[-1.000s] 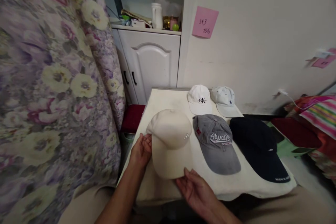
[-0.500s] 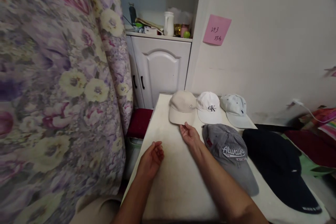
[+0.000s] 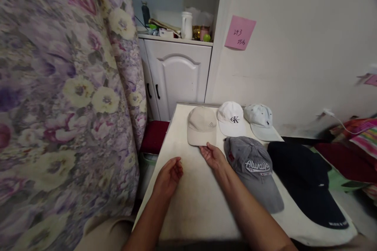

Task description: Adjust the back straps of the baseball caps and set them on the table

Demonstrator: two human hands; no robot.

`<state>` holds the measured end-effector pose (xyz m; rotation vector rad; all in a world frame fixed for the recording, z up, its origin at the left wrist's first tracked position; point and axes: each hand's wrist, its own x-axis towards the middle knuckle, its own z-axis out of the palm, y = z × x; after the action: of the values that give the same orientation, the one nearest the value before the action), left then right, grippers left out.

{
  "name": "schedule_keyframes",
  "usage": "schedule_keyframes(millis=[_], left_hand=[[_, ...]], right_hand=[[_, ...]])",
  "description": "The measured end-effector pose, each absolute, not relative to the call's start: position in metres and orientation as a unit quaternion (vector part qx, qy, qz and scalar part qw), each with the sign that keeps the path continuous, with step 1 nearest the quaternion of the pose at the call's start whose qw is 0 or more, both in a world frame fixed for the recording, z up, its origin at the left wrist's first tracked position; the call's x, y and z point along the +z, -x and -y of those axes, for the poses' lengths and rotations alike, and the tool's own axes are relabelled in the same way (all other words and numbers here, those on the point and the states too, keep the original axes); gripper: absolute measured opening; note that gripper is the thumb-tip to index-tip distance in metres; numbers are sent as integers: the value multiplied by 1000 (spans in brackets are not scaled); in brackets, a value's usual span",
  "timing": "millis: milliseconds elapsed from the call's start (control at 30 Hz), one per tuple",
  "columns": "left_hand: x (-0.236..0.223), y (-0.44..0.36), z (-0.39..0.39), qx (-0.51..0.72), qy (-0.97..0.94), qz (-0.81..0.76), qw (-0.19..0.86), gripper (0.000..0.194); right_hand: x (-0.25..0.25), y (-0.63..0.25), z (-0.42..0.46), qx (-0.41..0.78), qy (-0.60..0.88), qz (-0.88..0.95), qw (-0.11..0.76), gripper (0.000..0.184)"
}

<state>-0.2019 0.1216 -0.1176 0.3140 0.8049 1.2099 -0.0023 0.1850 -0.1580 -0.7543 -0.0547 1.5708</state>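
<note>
My right hand pinches the front edge of the beige baseball cap's brim, thumb on top and fingers underneath. That beige baseball cap sits at the table's far left, its brim towards me. My left hand is held over the left side of the table, fingers loosely curled with nothing in them. A white cap with black CK letters stands beside the beige one, and a pale blue cap is further right. Nearer to me lie a grey cap with "Always" lettering and a dark navy cap.
The caps rest on a cream-covered table. Behind it are a white cupboard and a wall with a pink note. A floral curtain hangs on the left, beside a dark red seat.
The beige cap has shifted a little towards me, away from the white cap's row, with my right hand at its brim. My left hand has hardly moved. The view has turned slightly.
</note>
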Motion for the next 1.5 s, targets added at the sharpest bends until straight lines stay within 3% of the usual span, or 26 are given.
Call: schedule_keyframes(millis=[1033,1267,1500], left_hand=[[-121,197,-123,549,-200,-365,724,12],[-123,197,-123,549,-201,-364,725,12],[-125,197,-124,548,-203,-364,725,10]], right_hand=[[-137,-1,-154,732,401,59,547,13],[-138,-10,-153,763,414,85,490,24],[-141,-7,-150,761,415,116,484,31]])
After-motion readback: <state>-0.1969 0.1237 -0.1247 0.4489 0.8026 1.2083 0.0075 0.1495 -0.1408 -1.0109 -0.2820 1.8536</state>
